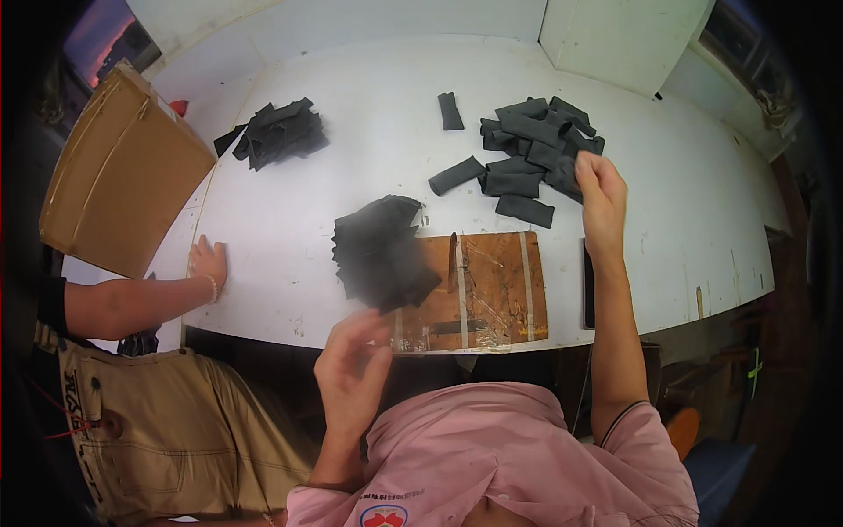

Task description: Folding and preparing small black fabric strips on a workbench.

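Note:
My left hand [349, 360] is just off the table's near edge, fingers loosely bent and apart, with nothing seen in it. Just beyond it, a thick stack of black fabric pieces [378, 246] lies partly over a worn brown wooden board [496, 281]. At the right, my right hand [604, 202] is closed, its fingertips against the edge of a loose pile of folded black fabric pieces [531, 132]. Whatever its fingers hold, if anything, is hidden against the dark fabric. A single folded piece [450, 111] lies apart from that pile.
A smaller heap of black fabric [279, 132] lies at the far left of the white table [378, 114]. Beside it stands a large cardboard box [127, 176]. Another person's hand [208, 263] rests on the left edge. A dark flat object [589, 285] lies right of the board.

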{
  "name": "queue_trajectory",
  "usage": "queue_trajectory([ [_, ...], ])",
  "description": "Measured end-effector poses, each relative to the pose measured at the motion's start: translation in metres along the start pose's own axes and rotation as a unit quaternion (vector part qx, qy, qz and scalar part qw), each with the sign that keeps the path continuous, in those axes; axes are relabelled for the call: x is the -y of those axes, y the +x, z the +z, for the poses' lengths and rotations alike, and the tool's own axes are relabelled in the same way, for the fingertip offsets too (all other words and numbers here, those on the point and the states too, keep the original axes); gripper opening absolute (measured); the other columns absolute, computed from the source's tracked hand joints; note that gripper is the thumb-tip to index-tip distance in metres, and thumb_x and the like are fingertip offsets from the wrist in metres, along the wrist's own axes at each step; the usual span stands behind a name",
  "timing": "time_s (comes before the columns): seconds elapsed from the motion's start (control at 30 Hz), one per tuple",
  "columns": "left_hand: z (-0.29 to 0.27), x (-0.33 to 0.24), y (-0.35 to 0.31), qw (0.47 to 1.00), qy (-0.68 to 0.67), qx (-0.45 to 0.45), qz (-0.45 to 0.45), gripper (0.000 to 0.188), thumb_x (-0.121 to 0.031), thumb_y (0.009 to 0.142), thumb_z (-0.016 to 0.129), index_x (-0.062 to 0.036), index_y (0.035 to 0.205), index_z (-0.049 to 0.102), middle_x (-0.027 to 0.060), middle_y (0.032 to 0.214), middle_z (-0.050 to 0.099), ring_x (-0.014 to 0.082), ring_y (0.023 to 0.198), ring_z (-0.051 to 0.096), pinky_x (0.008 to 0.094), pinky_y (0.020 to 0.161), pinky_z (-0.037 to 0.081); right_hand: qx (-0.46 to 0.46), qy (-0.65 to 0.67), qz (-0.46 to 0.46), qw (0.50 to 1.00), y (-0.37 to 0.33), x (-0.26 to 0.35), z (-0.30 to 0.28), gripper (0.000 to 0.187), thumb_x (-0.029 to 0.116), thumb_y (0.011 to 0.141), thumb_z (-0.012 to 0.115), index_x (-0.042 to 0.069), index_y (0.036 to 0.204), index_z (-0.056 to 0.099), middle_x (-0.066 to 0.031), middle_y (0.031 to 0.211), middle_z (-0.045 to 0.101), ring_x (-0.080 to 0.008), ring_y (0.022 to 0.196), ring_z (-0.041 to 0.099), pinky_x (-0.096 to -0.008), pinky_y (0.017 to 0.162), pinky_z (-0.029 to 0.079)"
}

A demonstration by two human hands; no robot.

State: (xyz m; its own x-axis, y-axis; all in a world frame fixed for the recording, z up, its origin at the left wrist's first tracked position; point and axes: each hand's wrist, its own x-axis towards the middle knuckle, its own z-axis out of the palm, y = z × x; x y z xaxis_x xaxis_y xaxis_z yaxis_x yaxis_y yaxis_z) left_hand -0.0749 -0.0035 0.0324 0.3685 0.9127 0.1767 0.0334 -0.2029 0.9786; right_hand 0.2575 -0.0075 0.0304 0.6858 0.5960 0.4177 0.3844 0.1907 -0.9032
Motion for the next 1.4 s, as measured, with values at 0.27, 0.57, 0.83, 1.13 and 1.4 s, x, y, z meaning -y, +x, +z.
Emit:
queue_trajectory([
  [0.27, -0.019, 0.052, -0.006, 0.988, 0.095, -0.022, -0.121, 0.024, -0.001, 0.073, 0.056, 0.0007, 0.097, 0.055, 0.0094, 0.091, 0.058, 0.0137, 0.078, 0.056, 0.0246, 0.066, 0.045, 0.006, -0.144, -0.086, 0.986, 0.050, -0.043, 0.010, 0.022, 0.019, 0.076, 0.059, -0.002, 0.082, 0.059, -0.0098, 0.079, 0.059, -0.0181, 0.072, 0.055, -0.0268, 0.067, 0.042],
  [0.57, 0.000, 0.065, -0.016, 0.991, 0.054, 0.005, -0.119, 0.015, -0.002, 0.080, 0.055, 0.0017, 0.094, 0.056, 0.0023, 0.078, 0.057, 0.0054, 0.071, 0.051, 0.0178, 0.065, 0.041, 0.047, -0.046, -0.040, 0.997, -0.031, 0.006, 0.046, 0.013, 0.010, 0.075, 0.059, -0.002, 0.075, 0.053, -0.0070, 0.079, 0.053, -0.0131, 0.066, 0.049, -0.0235, 0.061, 0.039],
  [0.83, 0.027, 0.042, -0.001, 0.979, 0.055, 0.146, -0.134, 0.014, -0.004, 0.081, 0.056, 0.0022, 0.092, 0.057, 0.0021, 0.081, 0.059, 0.0064, 0.069, 0.052, 0.0194, 0.064, 0.042, 0.099, 0.063, 0.044, 0.992, -0.091, 0.015, 0.028, 0.008, 0.004, 0.079, 0.055, -0.003, 0.079, 0.052, -0.0068, 0.092, 0.054, -0.0100, 0.073, 0.050, -0.0218, 0.068, 0.041],
  [1.13, 0.042, 0.045, -0.012, 0.979, -0.047, 0.132, -0.147, 0.020, -0.007, 0.082, 0.055, 0.0029, 0.100, 0.054, 0.0061, 0.086, 0.059, 0.0090, 0.073, 0.054, 0.0205, 0.067, 0.044, 0.089, 0.028, 0.056, 0.994, -0.112, 0.022, 0.019, 0.009, 0.004, 0.079, 0.055, -0.003, 0.078, 0.052, -0.0063, 0.085, 0.056, -0.0092, 0.072, 0.050, -0.0212, 0.065, 0.041],
  [1.4, 0.059, 0.023, -0.007, 0.980, -0.144, 0.099, -0.098, 0.027, -0.007, 0.082, 0.054, 0.0004, 0.108, 0.049, 0.0063, 0.096, 0.056, 0.0073, 0.081, 0.051, 0.0199, 0.072, 0.041, 0.183, -0.012, -0.071, 0.980, -0.146, 0.058, 0.036, 0.007, -0.001, 0.072, 0.057, -0.002, 0.076, 0.052, -0.0152, 0.084, 0.056, -0.0291, 0.072, 0.056, -0.0325, 0.063, 0.045],
])
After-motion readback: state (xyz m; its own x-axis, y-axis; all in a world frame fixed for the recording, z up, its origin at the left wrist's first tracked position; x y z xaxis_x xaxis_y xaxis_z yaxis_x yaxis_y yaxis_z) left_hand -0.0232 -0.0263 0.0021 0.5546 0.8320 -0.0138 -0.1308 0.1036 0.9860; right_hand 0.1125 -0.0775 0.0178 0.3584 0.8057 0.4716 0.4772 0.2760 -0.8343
